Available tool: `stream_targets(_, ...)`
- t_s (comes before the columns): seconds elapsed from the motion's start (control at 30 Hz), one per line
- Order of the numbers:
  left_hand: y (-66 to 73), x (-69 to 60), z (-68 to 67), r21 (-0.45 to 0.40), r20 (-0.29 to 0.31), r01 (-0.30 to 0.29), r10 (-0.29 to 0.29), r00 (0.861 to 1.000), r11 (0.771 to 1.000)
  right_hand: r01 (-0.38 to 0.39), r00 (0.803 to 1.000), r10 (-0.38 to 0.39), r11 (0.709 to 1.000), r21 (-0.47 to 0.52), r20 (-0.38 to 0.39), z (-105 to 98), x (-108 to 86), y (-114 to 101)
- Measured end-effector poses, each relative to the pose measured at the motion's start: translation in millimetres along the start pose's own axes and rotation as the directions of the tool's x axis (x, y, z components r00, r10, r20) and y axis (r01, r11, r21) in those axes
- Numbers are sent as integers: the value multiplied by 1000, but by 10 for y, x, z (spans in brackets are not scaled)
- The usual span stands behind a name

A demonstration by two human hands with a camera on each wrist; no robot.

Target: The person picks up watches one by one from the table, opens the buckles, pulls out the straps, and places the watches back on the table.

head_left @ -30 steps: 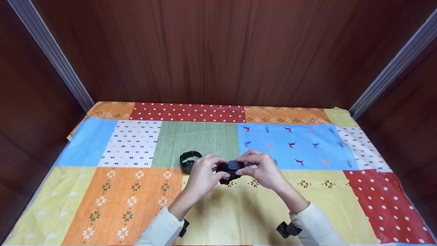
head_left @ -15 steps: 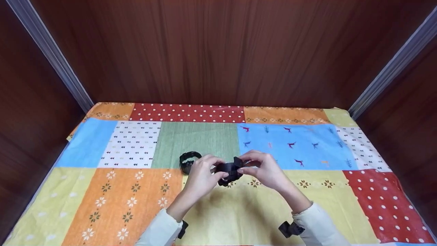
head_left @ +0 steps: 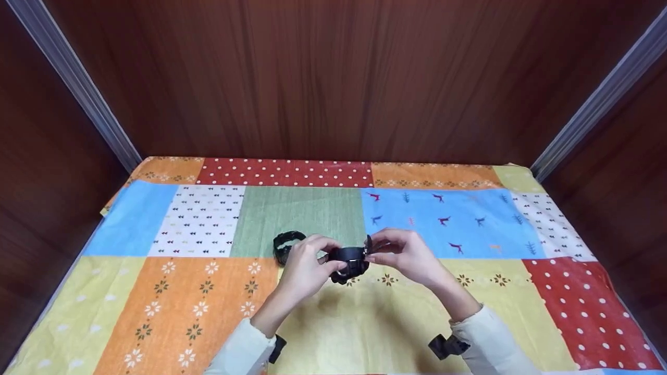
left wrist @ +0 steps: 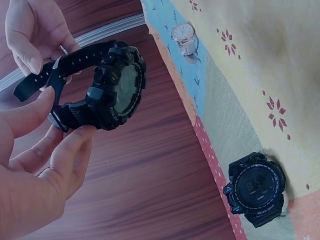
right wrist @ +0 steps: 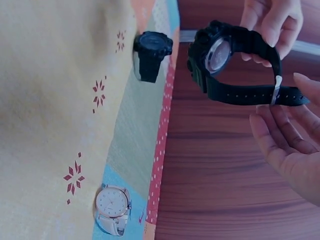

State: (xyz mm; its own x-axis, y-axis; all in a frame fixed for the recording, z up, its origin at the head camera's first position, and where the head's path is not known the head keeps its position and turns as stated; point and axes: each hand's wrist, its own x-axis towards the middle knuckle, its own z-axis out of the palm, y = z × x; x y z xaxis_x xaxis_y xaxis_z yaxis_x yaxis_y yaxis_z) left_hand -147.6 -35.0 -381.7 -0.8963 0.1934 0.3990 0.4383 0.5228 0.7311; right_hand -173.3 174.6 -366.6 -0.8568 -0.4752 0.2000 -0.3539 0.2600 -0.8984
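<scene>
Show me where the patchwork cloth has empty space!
Bare: the front orange flowered patch, left of the cream left sleeve, and the far-right red dotted patch, beside the yellow patch. Crowded: the middle, where the left hand and right hand hold a chunky black watch, near a round black digital watch and a white-dialled round watch.

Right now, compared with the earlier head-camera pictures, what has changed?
The loose strap end of the held watch has swung to the right and now shows nearly edge-on. The right hand has shifted slightly right; whether it grips that end is unclear. The left hand still holds the watch, and the other black watch lies where it was.
</scene>
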Motion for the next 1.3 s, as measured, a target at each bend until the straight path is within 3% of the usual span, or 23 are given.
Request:
stream_targets(0.5, 5, -11, -38, -69, 18, 61, -60, 998, 996, -67, 997, 65, 996, 51, 37, -57, -15, -8)
stream_targets(0.83, -2, -16, -43, -79, 20, 55, -54, 998, 995, -78, 996, 77, 996, 31, 52, -93, -28, 10)
stream_targets(1.3, 5, -8, -64, -100, 46, 67, -63, 997, 993, -122, 991, 114, 986, 111, 73, -147, -30, 61)
